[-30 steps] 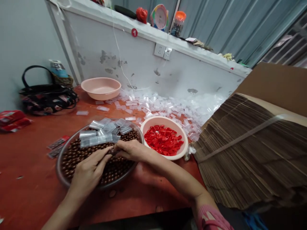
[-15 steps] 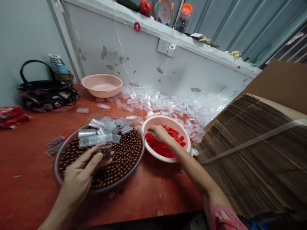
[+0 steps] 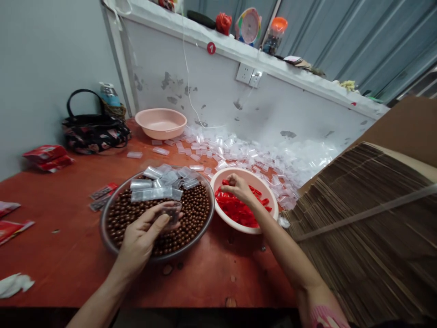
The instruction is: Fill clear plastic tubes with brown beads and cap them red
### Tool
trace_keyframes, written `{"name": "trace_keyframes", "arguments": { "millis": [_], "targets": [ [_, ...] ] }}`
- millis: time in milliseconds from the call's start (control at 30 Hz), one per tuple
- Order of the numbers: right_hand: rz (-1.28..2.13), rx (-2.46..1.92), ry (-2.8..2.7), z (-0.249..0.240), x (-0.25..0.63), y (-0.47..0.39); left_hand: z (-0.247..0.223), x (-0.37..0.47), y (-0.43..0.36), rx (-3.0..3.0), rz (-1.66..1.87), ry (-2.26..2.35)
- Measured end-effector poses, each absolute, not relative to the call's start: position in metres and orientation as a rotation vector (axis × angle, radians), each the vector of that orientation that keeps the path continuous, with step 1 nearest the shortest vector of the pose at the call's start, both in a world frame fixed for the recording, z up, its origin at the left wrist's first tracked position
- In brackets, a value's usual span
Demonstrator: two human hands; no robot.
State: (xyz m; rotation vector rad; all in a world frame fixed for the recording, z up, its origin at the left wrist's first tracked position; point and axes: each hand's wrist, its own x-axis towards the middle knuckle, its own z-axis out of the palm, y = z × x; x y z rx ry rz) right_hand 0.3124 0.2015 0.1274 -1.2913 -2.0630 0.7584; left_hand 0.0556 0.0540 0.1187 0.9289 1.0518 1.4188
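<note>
My left hand point(image 3: 145, 232) pinches a small clear plastic case point(image 3: 171, 214) with something dark inside, above the metal bowl point(image 3: 105, 228) of brown beads point(image 3: 196, 214). Several clear plastic sleeves point(image 3: 152, 193) lie on top of the beads. Over the pale pink bowl point(image 3: 230, 225) on the right, my right hand point(image 3: 239, 187) has its fingers closed on a red plastic piece point(image 3: 225, 182). More red pieces point(image 3: 237, 212) fill that bowl beneath my fingers.
Many clear cases point(image 3: 239, 150) lie heaped along the wall. Behind stand a pink basin point(image 3: 161, 127) and a floral bag point(image 3: 94, 134). Stacked cardboard point(image 3: 368, 218) fills the right side. Red packets point(image 3: 48, 157) lie at the left.
The view has shifted left, so things appear farther right. My right hand has lifted slightly from the red pieces, with one now at its fingertips. My left hand still holds the case.
</note>
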Motion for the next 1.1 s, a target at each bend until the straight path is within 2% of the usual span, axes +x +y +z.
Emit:
{"name": "trace_keyframes", "arguments": {
  "millis": [67,233,333,733,867,1000,1100],
  "targets": [
    [0.850,-1.144,-1.972,0.138,0.299,0.182,0.122,0.065,0.054,0.955,1.386,0.986],
    [0.652,-1.047,-2.065,0.155,0.251,0.127,0.127,0.084,0.056,0.969,1.358,0.872],
    [0.709,-0.920,-2.140,0.157,0.233,0.106,0.125,0.081,0.054,0.937,1.408,0.870],
    [0.635,-0.886,-2.144,0.148,0.218,0.094,0.123,0.060,0.040,0.940,1.460,0.830],
    [0.580,-0.865,-2.107,0.158,0.221,0.097,0.121,0.051,0.039,1.125,1.470,0.976],
    [0.388,-0.634,-2.297,0.173,0.221,0.101,0.119,0.043,0.040,1.455,1.489,1.302],
    [0.234,-0.487,-2.458,0.176,0.215,0.102,0.116,0.041,0.040,1.629,1.493,1.366]
  ]
}}
